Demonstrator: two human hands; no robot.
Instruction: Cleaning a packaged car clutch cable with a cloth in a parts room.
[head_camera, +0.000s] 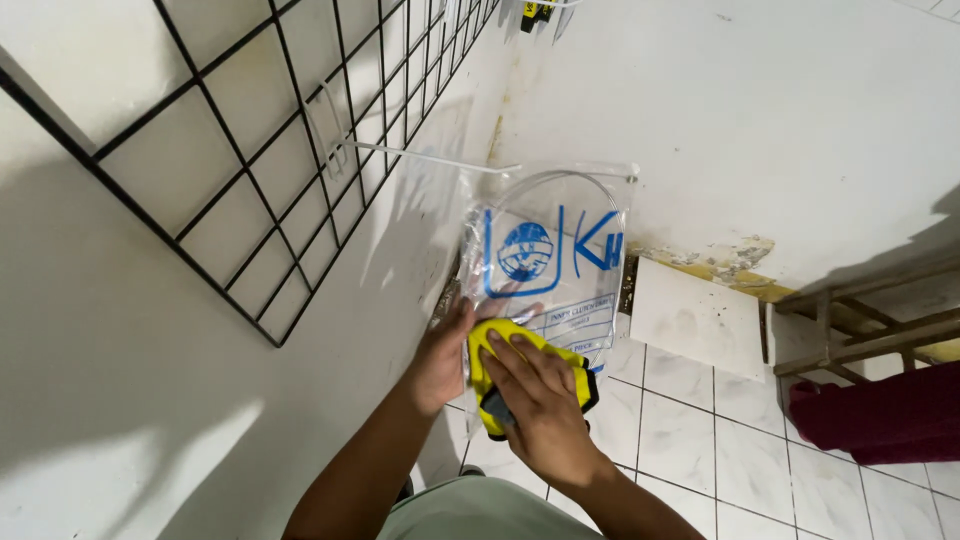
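Right now the clear plastic bag (548, 262) with blue printing hangs from a white wire hook (420, 155) on the black wire grid (290, 150), just in front of the white wall. Against its lower part I press a yellow cloth (520, 372); my right hand (535, 405) lies flat over it, fingers curled lightly around the cloth. My left hand (440, 360) steadies the bag's near left edge, thumb on the plastic. Beyond, to the right, white floor tiles (690, 410) and a dark red cloth (885, 415) under a wooden frame (860, 320).

clear blue-printed bag (548, 262) on wall hook
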